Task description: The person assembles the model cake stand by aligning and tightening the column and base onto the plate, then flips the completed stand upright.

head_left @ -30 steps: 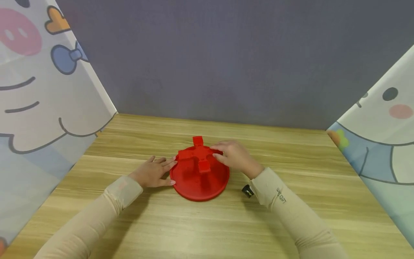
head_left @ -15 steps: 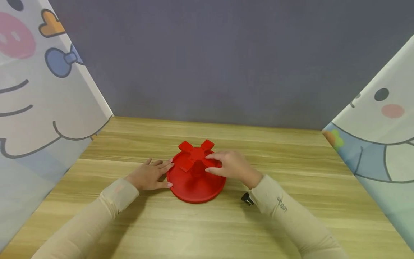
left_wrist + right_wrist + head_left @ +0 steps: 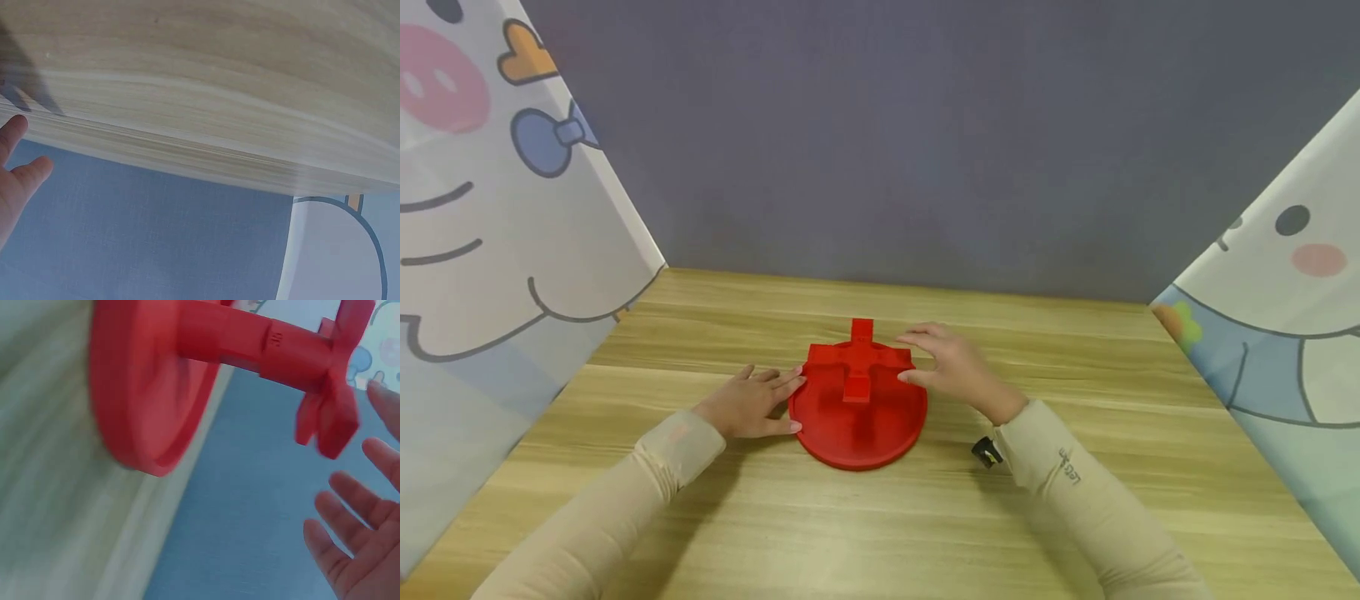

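A red round base (image 3: 857, 446) with a raised rim lies on the table, and a red four-armed cross-shaped top (image 3: 859, 358) stands above it. The right wrist view shows the red post (image 3: 250, 344) that joins the two. At the base's left rim my left hand (image 3: 751, 406) rests with fingers spread, fingertips against the edge. Just right of the cross is my right hand (image 3: 958, 367), its fingers extended and apart from the red arms. Only some fingertips (image 3: 39, 169) of the left hand show in the left wrist view.
The wood-grain table (image 3: 820, 533) ends at a grey back wall (image 3: 880, 150). Cartoon-printed panels stand at the left (image 3: 512, 250) and right (image 3: 1292, 325). A small black object (image 3: 987, 452) sits beside the right cuff.
The cross has turned on its post, from square to diagonal and square again. My right hand touched an arm and has drawn off to the right. My left hand stays at the rim.
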A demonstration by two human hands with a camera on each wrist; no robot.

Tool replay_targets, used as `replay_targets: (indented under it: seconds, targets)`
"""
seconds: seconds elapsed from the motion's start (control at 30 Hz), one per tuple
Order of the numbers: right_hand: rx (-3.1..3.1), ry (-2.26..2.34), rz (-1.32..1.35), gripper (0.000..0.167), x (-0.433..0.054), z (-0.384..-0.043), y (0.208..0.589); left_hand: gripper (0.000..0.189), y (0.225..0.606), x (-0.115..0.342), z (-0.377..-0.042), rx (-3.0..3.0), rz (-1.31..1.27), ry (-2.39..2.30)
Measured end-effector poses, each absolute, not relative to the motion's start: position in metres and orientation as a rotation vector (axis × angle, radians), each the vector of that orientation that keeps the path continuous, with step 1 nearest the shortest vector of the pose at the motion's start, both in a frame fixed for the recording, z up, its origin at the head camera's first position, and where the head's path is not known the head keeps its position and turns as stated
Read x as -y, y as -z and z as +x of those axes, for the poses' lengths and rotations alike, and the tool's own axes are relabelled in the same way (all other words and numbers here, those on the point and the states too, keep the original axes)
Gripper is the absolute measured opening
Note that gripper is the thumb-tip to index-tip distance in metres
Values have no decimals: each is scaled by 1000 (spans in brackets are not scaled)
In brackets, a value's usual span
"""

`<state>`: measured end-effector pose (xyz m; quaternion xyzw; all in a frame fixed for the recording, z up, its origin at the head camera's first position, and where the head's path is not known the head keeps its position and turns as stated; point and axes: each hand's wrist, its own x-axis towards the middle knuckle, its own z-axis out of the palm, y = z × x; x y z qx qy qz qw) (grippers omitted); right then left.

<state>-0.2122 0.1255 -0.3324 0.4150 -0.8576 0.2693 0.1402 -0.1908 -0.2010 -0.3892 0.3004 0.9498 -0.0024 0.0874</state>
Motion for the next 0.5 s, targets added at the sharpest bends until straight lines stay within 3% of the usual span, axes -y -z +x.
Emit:
replay_targets:
  seconds: [0.17, 0.5]
  targets:
    - [2672, -793, 1174, 44, -128, -214, 338, 80, 389, 201, -190, -2823, 883, -13]
    - [2483, -837, 1257, 35, -127, -214, 350, 80, 388, 201, -190, -2824, 882, -13]
